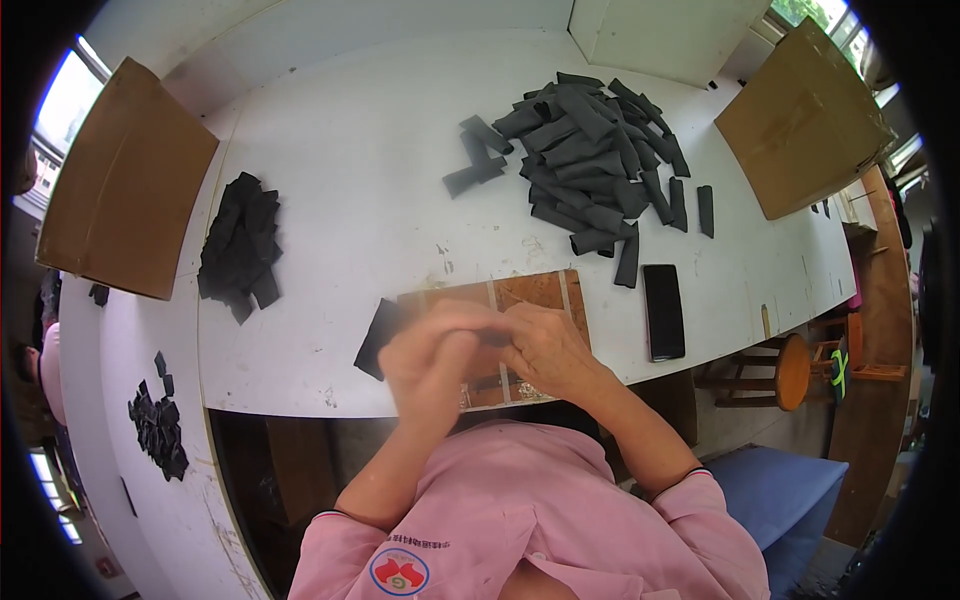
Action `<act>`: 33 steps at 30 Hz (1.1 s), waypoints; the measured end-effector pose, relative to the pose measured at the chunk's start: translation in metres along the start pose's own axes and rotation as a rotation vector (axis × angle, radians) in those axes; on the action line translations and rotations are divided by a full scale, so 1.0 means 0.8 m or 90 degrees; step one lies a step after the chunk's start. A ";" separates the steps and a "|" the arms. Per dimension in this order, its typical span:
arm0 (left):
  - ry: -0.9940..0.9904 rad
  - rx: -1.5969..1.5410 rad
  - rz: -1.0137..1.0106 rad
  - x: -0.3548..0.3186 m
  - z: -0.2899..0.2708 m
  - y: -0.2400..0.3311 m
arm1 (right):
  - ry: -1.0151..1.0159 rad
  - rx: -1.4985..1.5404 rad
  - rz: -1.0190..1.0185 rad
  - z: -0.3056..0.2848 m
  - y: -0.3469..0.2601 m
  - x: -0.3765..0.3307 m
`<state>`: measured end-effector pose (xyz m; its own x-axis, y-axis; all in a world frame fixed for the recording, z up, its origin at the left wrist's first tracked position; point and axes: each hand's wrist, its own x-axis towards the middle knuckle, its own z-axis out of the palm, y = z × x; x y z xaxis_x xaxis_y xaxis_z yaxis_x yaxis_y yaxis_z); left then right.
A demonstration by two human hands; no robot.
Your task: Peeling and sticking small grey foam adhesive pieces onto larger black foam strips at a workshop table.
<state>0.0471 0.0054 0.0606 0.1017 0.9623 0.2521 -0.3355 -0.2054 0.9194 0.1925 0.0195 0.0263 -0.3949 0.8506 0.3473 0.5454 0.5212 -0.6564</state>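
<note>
My left hand point(432, 362) and my right hand point(545, 350) meet over a brown wooden board point(535, 292) at the near edge of the white table point(370, 180). Both pinch a black piece of fabric point(378, 337), which sticks out to the left from under my left hand. The left hand is blurred. A big heap of rolled black fabric pieces point(590, 160) lies at the far right of the table. A smaller pile of flat black pieces point(240, 248) lies at the left.
A black phone point(664, 311) lies to the right of the board. Cardboard sheets stand at the left point(125, 180) and the far right point(800, 120). Another pile of black pieces point(158, 425) sits on a side table at the left. A round wooden stool point(790, 372) stands at the right.
</note>
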 end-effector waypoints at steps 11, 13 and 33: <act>0.047 -0.061 -0.055 -0.001 -0.021 -0.003 | 0.031 -0.068 -0.009 0.022 0.005 -0.014; 0.030 0.024 -0.053 -0.001 -0.029 -0.001 | 0.029 -0.077 -0.008 0.018 0.000 -0.013; 0.216 0.818 -0.296 -0.036 -0.181 -0.121 | 0.262 0.265 0.280 -0.026 -0.020 -0.011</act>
<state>-0.0587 0.0234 -0.0796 -0.3236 0.9442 -0.0610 0.7625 0.2984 0.5740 0.2030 0.0051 0.0475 0.1503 0.9751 0.1633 0.2316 0.1258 -0.9646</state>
